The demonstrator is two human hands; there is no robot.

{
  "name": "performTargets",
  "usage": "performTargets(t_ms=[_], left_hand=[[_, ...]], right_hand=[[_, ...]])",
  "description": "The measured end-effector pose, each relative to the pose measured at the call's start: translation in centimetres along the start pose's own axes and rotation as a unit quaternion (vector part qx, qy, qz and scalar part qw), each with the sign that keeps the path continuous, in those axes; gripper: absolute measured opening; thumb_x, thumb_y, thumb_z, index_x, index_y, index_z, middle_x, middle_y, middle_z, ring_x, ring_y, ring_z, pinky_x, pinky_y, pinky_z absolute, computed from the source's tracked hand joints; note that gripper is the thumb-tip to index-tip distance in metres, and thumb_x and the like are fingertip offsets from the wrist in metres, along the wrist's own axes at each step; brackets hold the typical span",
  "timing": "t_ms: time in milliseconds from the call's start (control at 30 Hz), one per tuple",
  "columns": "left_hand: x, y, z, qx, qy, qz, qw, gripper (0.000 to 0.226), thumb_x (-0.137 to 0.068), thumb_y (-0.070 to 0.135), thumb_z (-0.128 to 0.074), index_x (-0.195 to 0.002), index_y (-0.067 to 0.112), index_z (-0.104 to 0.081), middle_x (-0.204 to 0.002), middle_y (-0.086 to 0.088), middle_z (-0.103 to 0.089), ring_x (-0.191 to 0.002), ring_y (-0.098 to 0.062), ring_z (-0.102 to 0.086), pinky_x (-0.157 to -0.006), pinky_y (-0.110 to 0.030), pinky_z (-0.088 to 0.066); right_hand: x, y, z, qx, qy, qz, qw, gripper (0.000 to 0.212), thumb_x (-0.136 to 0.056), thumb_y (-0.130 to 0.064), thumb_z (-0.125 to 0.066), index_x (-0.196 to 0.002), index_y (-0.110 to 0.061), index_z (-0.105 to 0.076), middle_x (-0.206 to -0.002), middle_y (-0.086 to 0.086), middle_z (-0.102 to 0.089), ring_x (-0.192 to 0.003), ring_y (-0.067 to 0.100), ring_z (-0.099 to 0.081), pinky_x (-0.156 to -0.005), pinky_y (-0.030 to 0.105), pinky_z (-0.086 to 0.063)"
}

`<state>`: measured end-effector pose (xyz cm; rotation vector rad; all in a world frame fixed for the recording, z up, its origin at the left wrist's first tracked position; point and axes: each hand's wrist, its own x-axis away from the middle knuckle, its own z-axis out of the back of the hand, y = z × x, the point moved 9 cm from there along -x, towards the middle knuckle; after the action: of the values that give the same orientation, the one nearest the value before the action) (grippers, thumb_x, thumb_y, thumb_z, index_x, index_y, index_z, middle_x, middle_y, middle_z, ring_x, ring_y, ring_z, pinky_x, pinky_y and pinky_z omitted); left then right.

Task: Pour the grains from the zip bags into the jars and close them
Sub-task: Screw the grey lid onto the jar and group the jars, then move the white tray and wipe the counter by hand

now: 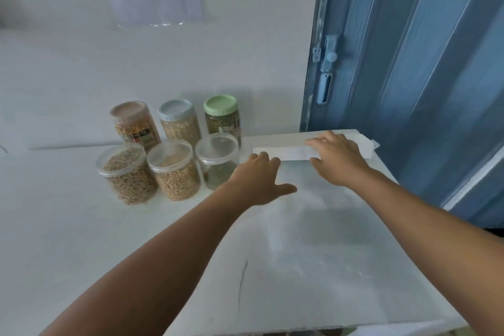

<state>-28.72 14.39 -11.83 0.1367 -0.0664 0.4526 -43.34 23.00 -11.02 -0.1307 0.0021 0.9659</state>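
Both hands, left hand (257, 180) and right hand (338, 161), reach the white box (286, 151) at the table's (313, 267) far edge

Soft, even daylight, faint shadows under the forearms, overall blur, wide-angle bending at the edges.

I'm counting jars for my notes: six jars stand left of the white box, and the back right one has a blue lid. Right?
Not quite. The head view shows six jars left of the white box, but the back right jar has a green lid; the blue-grey lid is on the back middle jar.
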Motion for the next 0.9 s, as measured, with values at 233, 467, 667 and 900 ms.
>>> performTargets(t_ms=[233,467,667,900], left_hand=[[-2.0,-0.8,-6.2,0.004,-0.138,0.065,0.988,0.123,-0.070,0.098,-0.051,-0.166,0.031,-0.014,-0.174,-0.003,-0.011,-0.159,-0.028,-0.011,-0.126,-0.055,-0.019],[-2.1,-0.9,-8.7,-0.031,-0.134,0.071,0.988,0.129,-0.065,0.105,-0.042,-0.166,0.035,0.000,-0.175,0.000,0.003,-0.161,-0.026,-0.003,-0.128,-0.054,-0.008],[-2.5,-1.1,-8.7,-0.050,-0.123,0.059,0.989,0.133,-0.062,0.108,-0.036,-0.166,0.034,0.000,-0.175,-0.001,0.001,-0.160,-0.026,-0.006,-0.128,-0.055,-0.010],[-2.4,-0.9,-8.4,-0.044,-0.150,0.063,0.986,0.135,-0.061,0.109,-0.034,-0.166,0.032,0.003,-0.175,-0.004,0.004,-0.160,-0.031,-0.006,-0.127,-0.059,-0.010]], right_hand=[[-2.5,3.7,-2.6,0.006,-0.048,0.065,0.997,0.049,-0.105,-0.026,-0.049,-0.153,-0.028,-0.041,-0.158,0.004,-0.039,-0.141,0.031,-0.039,-0.116,0.049,-0.030],[-4.7,4.4,-5.0,0.019,-0.080,0.080,0.993,0.039,-0.105,-0.023,-0.051,-0.142,-0.032,-0.052,-0.133,0.003,-0.058,-0.122,0.032,-0.053,-0.097,0.045,-0.038],[-4.9,5.6,-5.2,-0.008,-0.087,0.052,0.995,0.020,-0.100,-0.016,-0.047,-0.092,-0.018,-0.064,-0.097,0.001,-0.057,-0.101,0.030,-0.050,-0.078,0.040,-0.029],[-3.1,6.6,-6.5,0.001,-0.097,0.019,0.995,0.027,-0.099,-0.015,-0.043,-0.081,-0.021,-0.061,-0.099,-0.002,-0.053,-0.099,0.029,-0.048,-0.077,0.040,-0.030]])
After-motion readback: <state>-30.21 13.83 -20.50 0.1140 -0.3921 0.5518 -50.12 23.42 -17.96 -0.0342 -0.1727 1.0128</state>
